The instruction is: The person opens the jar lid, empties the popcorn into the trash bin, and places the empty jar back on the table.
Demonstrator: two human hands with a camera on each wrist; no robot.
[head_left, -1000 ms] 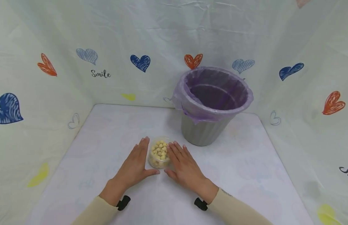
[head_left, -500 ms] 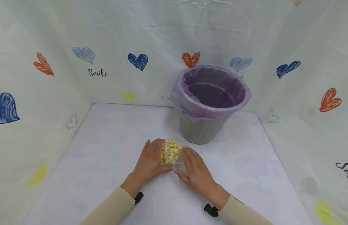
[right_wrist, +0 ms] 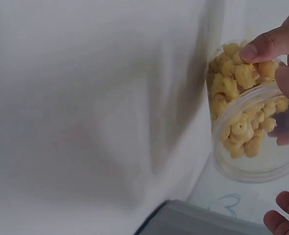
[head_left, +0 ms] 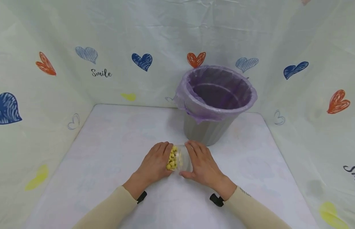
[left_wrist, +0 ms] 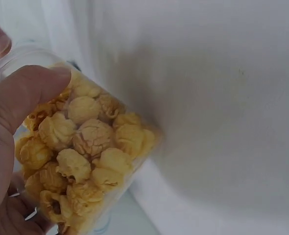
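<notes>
A clear plastic jar of yellow popcorn lies tipped toward the right, its round clear top end facing my right hand. My left hand grips the jar's body, its thumb across the side and fingers behind. The popcorn fills the lower part of the jar. My right hand curves loosely beside the top end, thumb close to the rim. In the right wrist view its fingers stand apart from the rim; whether the thumb touches cannot be told.
A grey bin with a purple liner stands behind and right of the hands. The pale table is enclosed at the back and sides by a curtain printed with hearts.
The jar first stood upright between two straight-fingered hands. My left hand has taken hold of it and tilted its top rightward. My right hand has shifted right, fingers now more curved.
</notes>
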